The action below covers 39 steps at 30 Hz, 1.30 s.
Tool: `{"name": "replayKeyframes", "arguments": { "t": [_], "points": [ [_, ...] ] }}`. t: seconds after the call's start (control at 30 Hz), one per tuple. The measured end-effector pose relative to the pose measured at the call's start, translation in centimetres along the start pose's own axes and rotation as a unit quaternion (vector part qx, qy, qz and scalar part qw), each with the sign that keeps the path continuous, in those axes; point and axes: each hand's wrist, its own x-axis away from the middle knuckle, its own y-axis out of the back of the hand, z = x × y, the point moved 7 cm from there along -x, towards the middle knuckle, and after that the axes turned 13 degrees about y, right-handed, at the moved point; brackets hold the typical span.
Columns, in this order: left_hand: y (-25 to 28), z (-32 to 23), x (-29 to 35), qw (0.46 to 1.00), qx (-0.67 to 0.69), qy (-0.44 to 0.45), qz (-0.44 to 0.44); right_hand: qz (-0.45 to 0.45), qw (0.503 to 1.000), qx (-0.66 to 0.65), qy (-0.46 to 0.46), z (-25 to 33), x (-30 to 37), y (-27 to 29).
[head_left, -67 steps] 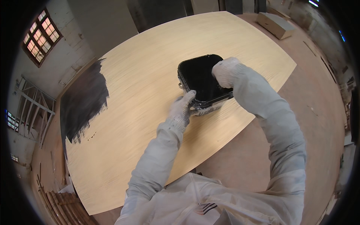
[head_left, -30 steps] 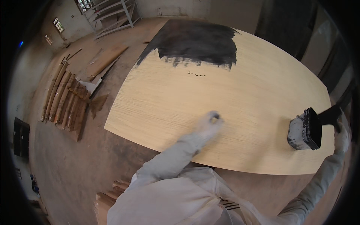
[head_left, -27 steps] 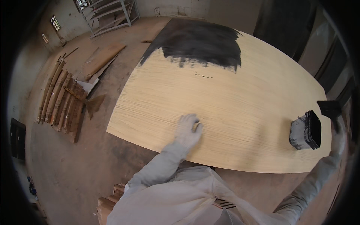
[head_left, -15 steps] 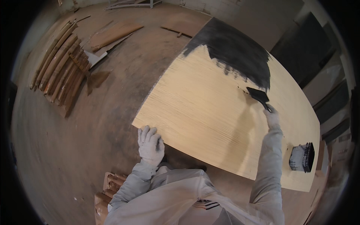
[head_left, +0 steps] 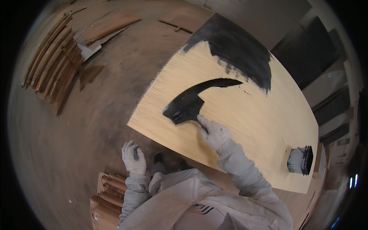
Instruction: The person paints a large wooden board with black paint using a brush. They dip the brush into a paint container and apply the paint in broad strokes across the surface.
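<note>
A wide black paint brush [head_left: 188,111] presses on the pale wooden panel [head_left: 214,138], at the left end of a fresh curved black stroke [head_left: 207,85]. Its handle is gripped by my right hand [head_left: 216,133], in a white glove. My left hand [head_left: 134,158], gloved too, hangs beside the panel's near left corner, apart from it. Its fingers are loosely bent, with nothing seen in them. A dark coat of paint [head_left: 243,50] covers the panel's far end with a ragged edge. On the right side of the panel stands a paint-smeared bucket [head_left: 297,160] with a black rim.
Wrapped brown curved pieces [head_left: 50,65] are stacked on the floor at far left, beside a flat brown sheet [head_left: 109,30]. More brown packages [head_left: 109,195] lie near my left arm. Dark panels [head_left: 306,50] lean along the right side.
My right hand has swept the brush left and nearer, leaving a curved black stroke. My left hand has come off the panel's corner.
</note>
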Motion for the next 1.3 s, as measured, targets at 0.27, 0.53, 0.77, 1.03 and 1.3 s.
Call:
{"name": "replayKeyframes", "arguments": {
  "t": [0.27, 0.53, 0.77, 1.03, 1.3],
  "points": [
    [-3.0, 5.3, 5.9, 0.995, -0.091, 0.032, 0.036, -0.128, 0.983, -0.038, -0.122, -31.0, -3.5, 9.9],
    [-0.9, 24.3, 26.2, 0.826, -0.235, 0.463, 0.219, -0.137, 0.981, 0.002, -0.135, -32.1, 6.5, 6.4],
    [-3.2, 28.4, 30.6, 0.799, -0.295, 0.4, 0.34, -0.106, 0.989, -0.033, 0.096, -3.8, 13.4, -2.4],
    [-3.2, 21.3, 19.7, 0.921, 0.022, 0.366, 0.134, -0.084, 0.996, -0.001, 0.008, -12.5, 5.3, 2.4],
    [-5.8, 33.3, 27.0, 0.831, -0.181, 0.375, 0.37, -0.089, 0.987, 0.034, -0.129, -16.4, 1.2, 3.9]
  ]
}}
